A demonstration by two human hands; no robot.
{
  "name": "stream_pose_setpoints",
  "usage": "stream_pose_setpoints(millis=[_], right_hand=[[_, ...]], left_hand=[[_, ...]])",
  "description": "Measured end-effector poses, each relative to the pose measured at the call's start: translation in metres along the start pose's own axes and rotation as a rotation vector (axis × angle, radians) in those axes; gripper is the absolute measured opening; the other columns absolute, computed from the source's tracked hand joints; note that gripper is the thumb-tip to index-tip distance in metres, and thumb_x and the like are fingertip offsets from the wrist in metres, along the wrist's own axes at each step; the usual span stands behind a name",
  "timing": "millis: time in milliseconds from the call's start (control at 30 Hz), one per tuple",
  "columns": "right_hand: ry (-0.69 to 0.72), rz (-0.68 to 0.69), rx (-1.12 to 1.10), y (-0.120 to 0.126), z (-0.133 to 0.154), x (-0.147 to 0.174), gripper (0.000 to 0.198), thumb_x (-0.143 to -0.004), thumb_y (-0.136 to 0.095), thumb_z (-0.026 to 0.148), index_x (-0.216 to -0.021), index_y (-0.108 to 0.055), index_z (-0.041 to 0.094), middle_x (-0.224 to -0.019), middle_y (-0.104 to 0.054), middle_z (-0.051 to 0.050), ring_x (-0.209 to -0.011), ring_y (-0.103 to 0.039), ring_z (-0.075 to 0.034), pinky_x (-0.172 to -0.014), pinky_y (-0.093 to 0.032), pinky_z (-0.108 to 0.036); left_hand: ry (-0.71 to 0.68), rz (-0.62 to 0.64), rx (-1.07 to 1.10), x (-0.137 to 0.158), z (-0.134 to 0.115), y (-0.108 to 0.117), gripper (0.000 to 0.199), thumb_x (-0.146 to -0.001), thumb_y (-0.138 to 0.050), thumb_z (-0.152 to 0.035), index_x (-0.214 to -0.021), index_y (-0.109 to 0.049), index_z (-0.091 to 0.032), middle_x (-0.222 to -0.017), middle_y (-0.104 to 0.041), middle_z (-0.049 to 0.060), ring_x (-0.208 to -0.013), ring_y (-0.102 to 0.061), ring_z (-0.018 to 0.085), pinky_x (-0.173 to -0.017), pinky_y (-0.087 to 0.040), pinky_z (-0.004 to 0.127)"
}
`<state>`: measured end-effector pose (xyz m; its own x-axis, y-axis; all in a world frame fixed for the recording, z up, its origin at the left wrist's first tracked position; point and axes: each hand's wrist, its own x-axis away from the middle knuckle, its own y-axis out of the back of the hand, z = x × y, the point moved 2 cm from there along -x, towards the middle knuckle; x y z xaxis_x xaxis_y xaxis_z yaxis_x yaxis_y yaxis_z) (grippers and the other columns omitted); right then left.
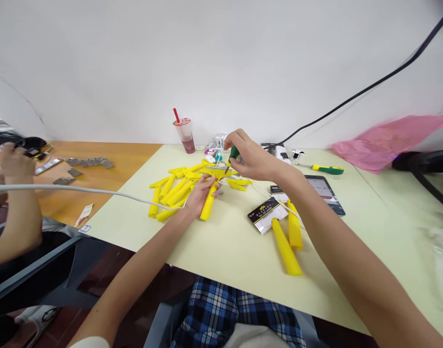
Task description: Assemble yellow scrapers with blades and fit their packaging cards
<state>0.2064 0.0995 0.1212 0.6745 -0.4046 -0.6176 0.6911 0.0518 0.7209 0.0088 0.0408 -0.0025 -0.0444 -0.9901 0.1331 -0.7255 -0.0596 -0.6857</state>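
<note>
My left hand is closed around a yellow plastic scraper-like tool, its handle slanting down toward me. Above it, my right hand grips a screwdriver with a green handle, tip pointing down at the head of the yellow tool. Whether the tip sits in a screw is too small to tell. Left of my left hand lies a pile of similar yellow tools. Small yellow pieces rest just below my right hand.
Two yellow handles and black-and-white packaging cards lie to the right, near a tablet and another screwdriver. A drink cup stands by the wall. A white cable crosses the left. A co-worker's arm is at far left.
</note>
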Motion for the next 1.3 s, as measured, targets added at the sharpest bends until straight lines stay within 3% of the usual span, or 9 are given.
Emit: stream_pose_setpoints(millis=[300,467,700,867,933,1033,1100,1200,1300], right_hand=[[-0.063,-0.029,0.081,-0.014,-0.001,-0.002,0.018,-0.102,-0.064,0.034,-0.112,-0.053,0.024,-0.111,-0.065,-0.012,-0.090,-0.061,-0.030,-0.081,-0.051,-0.044],[-0.033,-0.001,-0.042,-0.014,0.002,-0.001,0.024,-0.100,-0.054,0.020,-0.124,-0.049,0.025,-0.128,-0.059,-0.015,-0.106,-0.061,-0.030,-0.091,-0.051,-0.044],[-0.069,-0.034,0.043,-0.003,0.009,-0.003,0.010,-0.101,-0.062,0.031,-0.107,-0.058,0.024,-0.111,-0.069,-0.010,-0.094,-0.064,-0.028,-0.083,-0.047,-0.039],[-0.020,0.006,-0.061,0.003,0.002,0.000,0.031,-0.093,-0.058,0.017,-0.124,-0.061,0.023,-0.130,-0.066,-0.015,-0.106,-0.065,-0.029,-0.088,-0.051,-0.042],[-0.032,-0.006,-0.078,0.005,0.000,-0.001,0.027,-0.094,-0.060,0.017,-0.120,-0.063,0.023,-0.129,-0.067,-0.014,-0.101,-0.067,-0.028,-0.086,-0.051,-0.041],[-0.072,-0.034,0.019,0.006,0.000,-0.002,0.008,-0.096,-0.068,0.026,-0.103,-0.064,0.023,-0.112,-0.070,-0.011,-0.088,-0.065,-0.026,-0.079,-0.047,-0.038],[-0.099,-0.027,0.103,0.004,0.001,-0.002,0.010,-0.100,-0.067,0.031,-0.096,-0.063,0.022,-0.104,-0.069,-0.010,-0.084,-0.062,-0.025,-0.078,-0.044,-0.037],[-0.114,0.039,0.147,0.000,0.001,0.000,0.005,-0.102,-0.061,0.027,-0.104,-0.062,0.022,-0.112,-0.067,-0.012,-0.086,-0.062,-0.026,-0.077,-0.044,-0.037],[-0.102,0.105,0.123,-0.001,0.000,0.001,0.016,-0.097,-0.059,0.017,-0.112,-0.059,0.022,-0.120,-0.066,-0.015,-0.091,-0.064,-0.027,-0.078,-0.045,-0.037]], left_hand=[[0.005,0.033,-0.059,0.000,0.008,0.001,0.045,-0.077,-0.090,-0.014,-0.104,-0.056,-0.022,-0.101,-0.066,0.002,-0.077,-0.066,0.011,-0.050,-0.041,0.017],[0.006,0.031,-0.051,0.000,0.009,0.001,0.046,-0.077,-0.090,-0.013,-0.105,-0.055,-0.022,-0.103,-0.067,0.002,-0.077,-0.066,0.012,-0.050,-0.041,0.017],[-0.007,0.055,-0.051,0.003,0.007,-0.001,0.044,-0.078,-0.088,-0.012,-0.102,-0.054,-0.023,-0.097,-0.063,0.000,-0.076,-0.065,0.012,-0.050,-0.040,0.018],[-0.024,0.015,-0.033,0.002,0.006,-0.001,0.042,-0.078,-0.086,-0.010,-0.101,-0.054,-0.023,-0.096,-0.063,0.000,-0.075,-0.063,0.011,-0.050,-0.039,0.017],[-0.036,-0.001,-0.012,0.001,0.003,0.000,0.042,-0.077,-0.086,-0.008,-0.101,-0.054,-0.023,-0.096,-0.062,0.000,-0.075,-0.063,0.010,-0.050,-0.038,0.016],[-0.056,-0.003,0.010,0.001,-0.001,0.002,0.043,-0.077,-0.086,-0.007,-0.102,-0.054,-0.022,-0.097,-0.062,0.000,-0.075,-0.063,0.010,-0.051,-0.040,0.017],[-0.065,0.000,0.012,0.001,-0.003,0.003,0.043,-0.077,-0.086,-0.007,-0.102,-0.054,-0.022,-0.098,-0.063,0.000,-0.075,-0.063,0.010,-0.052,-0.042,0.018],[-0.075,-0.026,0.009,0.001,-0.006,0.004,0.041,-0.079,-0.085,-0.008,-0.100,-0.054,-0.022,-0.097,-0.064,0.000,-0.074,-0.063,0.010,-0.052,-0.042,0.018],[-0.099,-0.062,0.031,0.002,-0.010,0.004,0.042,-0.079,-0.086,-0.006,-0.100,-0.053,-0.023,-0.094,-0.064,-0.001,-0.075,-0.063,0.010,-0.052,-0.042,0.018]])
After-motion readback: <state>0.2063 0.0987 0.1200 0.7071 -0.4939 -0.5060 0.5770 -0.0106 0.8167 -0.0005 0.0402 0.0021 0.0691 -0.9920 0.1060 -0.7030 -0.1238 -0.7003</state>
